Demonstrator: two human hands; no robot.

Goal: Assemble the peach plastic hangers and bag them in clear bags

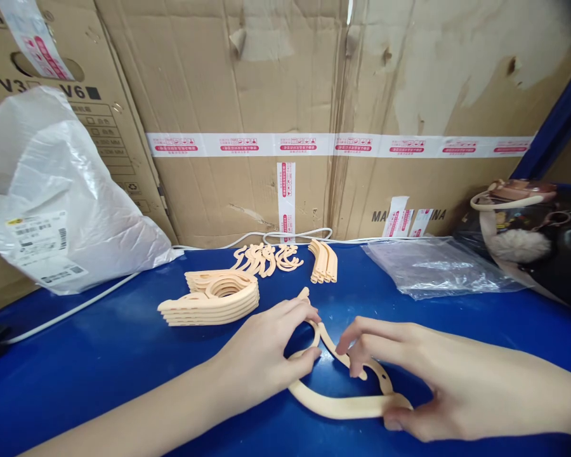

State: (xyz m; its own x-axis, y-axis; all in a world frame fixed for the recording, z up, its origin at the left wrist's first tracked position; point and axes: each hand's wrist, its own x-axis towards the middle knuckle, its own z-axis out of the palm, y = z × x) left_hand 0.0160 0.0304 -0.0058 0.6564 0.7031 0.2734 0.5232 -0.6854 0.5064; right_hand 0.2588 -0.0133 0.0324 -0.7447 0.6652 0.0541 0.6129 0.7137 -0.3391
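A beige plastic clothes hanger (340, 407) with curved parts lies on the blue table in front of me. My left hand (278, 336) grips its left side, fingertips on the upper piece and thumb on the inner curve. At the other end, my right hand (416, 371) has its thumb against the lower right corner, and its bent fingers rest on or just over the slanting arm (335, 348). Part of the frame is hidden beneath my fingers. To the left of my left hand stands a stack of similar beige hanger pieces (219, 311).
Behind the stack lie several loose beige hooks (264, 259) and a bundle of short curved arms (323, 261). A clear plastic bag (433, 270) and a dark bag (556, 254) are at right, a white parcel bag (61, 197) at left. Cardboard boxes (247, 197) stand along the back, beside a white cable (76, 306).
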